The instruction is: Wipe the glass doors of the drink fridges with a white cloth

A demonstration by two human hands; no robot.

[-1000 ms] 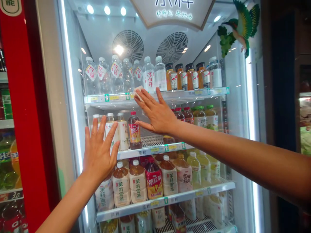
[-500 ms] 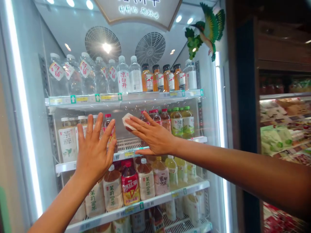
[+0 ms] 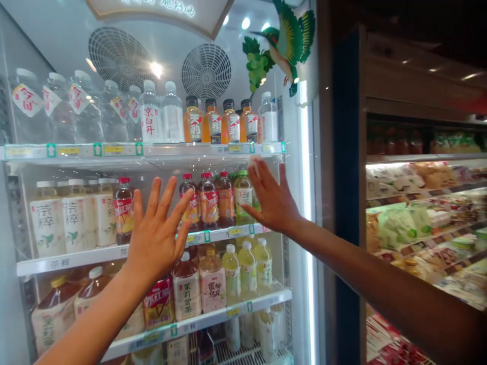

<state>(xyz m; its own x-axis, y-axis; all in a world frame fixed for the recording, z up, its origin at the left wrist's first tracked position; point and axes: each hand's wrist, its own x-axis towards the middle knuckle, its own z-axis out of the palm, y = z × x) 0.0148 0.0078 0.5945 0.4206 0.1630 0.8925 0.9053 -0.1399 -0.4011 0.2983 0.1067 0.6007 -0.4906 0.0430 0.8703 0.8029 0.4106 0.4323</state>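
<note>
My left hand (image 3: 154, 235) is held up with its fingers spread, flat toward the glass front (image 3: 160, 170) of a lit drinks cooler. It holds nothing. To the right, my right hand (image 3: 271, 195) lies flat toward the glass near the cooler's right side, with its thumb apart. A small white wipe (image 3: 254, 162) shows at its fingertips, mostly hidden behind the fingers. Behind the glass, red-capped tea bottles (image 3: 209, 203) stand between my two hands. A green-capped tea bottle (image 3: 243, 200) is partly covered by my right hand.
Clear water bottles (image 3: 81, 111) and orange drinks (image 3: 211, 121) fill the cooler's top shelf. More bottles stand on the lower shelves. A bird sticker (image 3: 283, 45) is on the glass at upper right. Beyond a dark panel (image 3: 346, 203), an open display (image 3: 422, 223) holds packaged food.
My right hand has swept right across the glass with the wipe, from the middle toward the cooler's right side. The view has shifted right, and my left hand stays spread.
</note>
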